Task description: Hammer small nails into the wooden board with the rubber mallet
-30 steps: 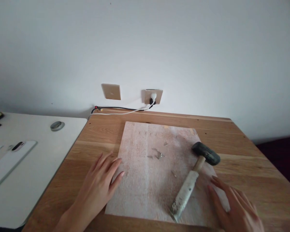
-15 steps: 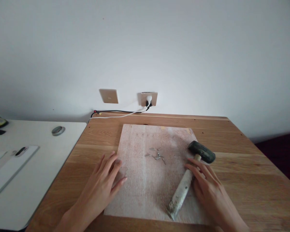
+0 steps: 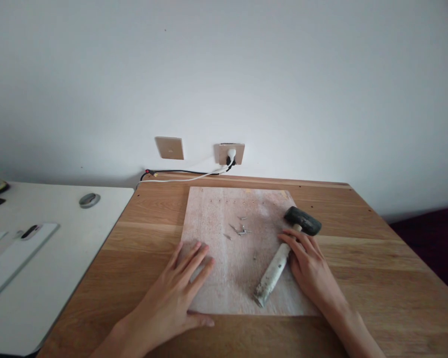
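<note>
A pale, stained board (image 3: 224, 258) is laid flat on a wooden table (image 3: 377, 268), its long sides running from 6 toward 12 o'clock. The left hand (image 3: 179, 293) is pressed palm down on the board's near left corner, at about 7 o'clock from the board's middle; its fingers are spread and flat, nothing is gripped, and the thumb is stretched along the near edge. The right hand (image 3: 309, 266) is laid on the board's right side, at about 4 o'clock from its middle, with the fingers extended and touching the handle of a hammer (image 3: 283, 256); the fingers are not closed round the handle, so the hammer is touched rather than grasped. The hammer is lying on the board, its whitish handle slanted from 7 toward 1 o'clock and its dark head resting at the board's right edge, toward 2 o'clock. A small scatter of nails (image 3: 241, 229) is seen just beyond the board's middle, toward 12 o'clock, well apart from both hands. On the wall behind the table, at 12 o'clock, a blank wall plate (image 3: 169, 147) and a socket (image 3: 231, 153) with a white plug are mounted, and a cable (image 3: 179, 175) is trailed along the table's far edge. At 9 o'clock a white desk (image 3: 41, 278) is set against the table.
</note>
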`<state>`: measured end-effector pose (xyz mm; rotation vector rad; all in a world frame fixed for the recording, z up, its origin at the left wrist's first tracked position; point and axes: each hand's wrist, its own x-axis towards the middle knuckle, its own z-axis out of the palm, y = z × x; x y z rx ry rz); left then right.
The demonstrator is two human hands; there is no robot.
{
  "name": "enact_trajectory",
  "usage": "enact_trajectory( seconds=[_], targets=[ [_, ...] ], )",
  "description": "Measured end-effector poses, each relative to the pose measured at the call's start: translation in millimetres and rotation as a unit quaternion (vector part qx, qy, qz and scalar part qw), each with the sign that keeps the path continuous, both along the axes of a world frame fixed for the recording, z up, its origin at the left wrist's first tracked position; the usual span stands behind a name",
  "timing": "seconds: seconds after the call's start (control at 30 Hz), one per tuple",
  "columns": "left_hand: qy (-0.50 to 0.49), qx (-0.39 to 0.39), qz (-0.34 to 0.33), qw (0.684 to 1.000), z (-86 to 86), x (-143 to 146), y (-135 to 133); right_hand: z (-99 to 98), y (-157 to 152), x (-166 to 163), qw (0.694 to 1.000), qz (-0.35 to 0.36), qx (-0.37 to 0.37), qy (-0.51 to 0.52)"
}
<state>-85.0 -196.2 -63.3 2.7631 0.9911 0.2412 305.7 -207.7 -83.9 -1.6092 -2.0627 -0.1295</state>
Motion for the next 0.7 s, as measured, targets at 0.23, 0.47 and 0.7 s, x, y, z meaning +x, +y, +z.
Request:
enact_trajectory(
  seconds=[0.23,0.47,0.7],
  targets=[
    [-0.128,-0.151,0.035,0.98,30.7,21.9,-9.6,15.1,4.6,-14.8,0.997,-0.037,0.067,0.024],
    [-0.307,-0.442,0.078,0.839,58.5,53.3,-18.5,65.9,3.1,-102.2,0.996,0.033,0.062,-0.06],
    [-0.448,-0.546,0.179,0.685,41.1,45.0,-13.9,87.7,26.7,-149.9,0.989,0.129,0.071,-0.03]
  ],
)
